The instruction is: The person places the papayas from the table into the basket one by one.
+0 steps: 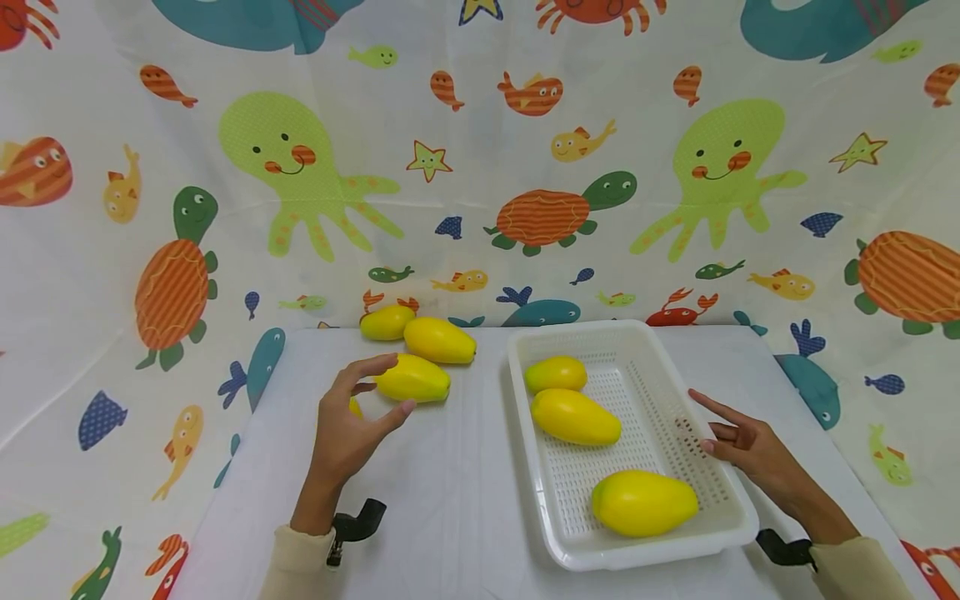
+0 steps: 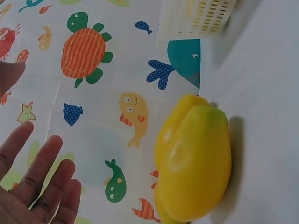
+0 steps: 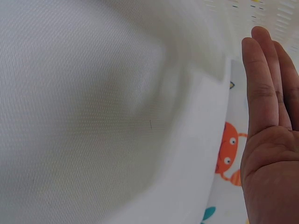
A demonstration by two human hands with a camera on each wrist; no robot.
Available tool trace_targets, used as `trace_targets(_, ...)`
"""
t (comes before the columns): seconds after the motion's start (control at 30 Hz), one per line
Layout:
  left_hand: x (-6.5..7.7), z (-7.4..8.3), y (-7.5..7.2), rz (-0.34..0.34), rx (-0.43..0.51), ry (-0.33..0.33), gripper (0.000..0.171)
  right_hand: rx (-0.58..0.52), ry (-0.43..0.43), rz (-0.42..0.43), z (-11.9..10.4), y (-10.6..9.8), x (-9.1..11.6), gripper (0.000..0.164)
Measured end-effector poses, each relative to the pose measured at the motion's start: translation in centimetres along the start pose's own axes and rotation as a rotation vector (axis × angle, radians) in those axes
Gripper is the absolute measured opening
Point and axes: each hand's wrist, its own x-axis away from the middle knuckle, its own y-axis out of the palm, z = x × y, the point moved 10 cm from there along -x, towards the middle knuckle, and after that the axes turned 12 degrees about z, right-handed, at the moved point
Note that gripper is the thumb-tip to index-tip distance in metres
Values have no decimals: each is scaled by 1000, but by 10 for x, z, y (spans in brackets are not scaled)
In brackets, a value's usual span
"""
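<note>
My left hand [image 1: 351, 429] hovers over the left of the table, thumb and fingers spread with nothing between them. Just beyond its fingertips lies a yellow papaya [image 1: 414, 379]; a sliver of another shows behind the hand. In the left wrist view, a large papaya [image 2: 196, 163] overlaps others, apart from the spread fingers [image 2: 44, 161]. On the right, my right hand [image 1: 753, 450] is at the long side of a white perforated basket [image 1: 525, 450], its fingers extended along the rim. Inside the basket lie three papayas, the largest [image 1: 645, 502] at the near end.
Two more papayas, one greenish-yellow [image 1: 387, 322] and one yellow [image 1: 439, 340], lie at the back left of the white-covered table [image 1: 450, 517]. Behind the table hangs a curtain [image 1: 480, 125] printed with sea animals.
</note>
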Motion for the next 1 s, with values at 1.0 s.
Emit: trace_targets(1.0, 1, -120, -28, -21, -288, -296, 77, 10, 20, 6, 2, 0, 0, 77)
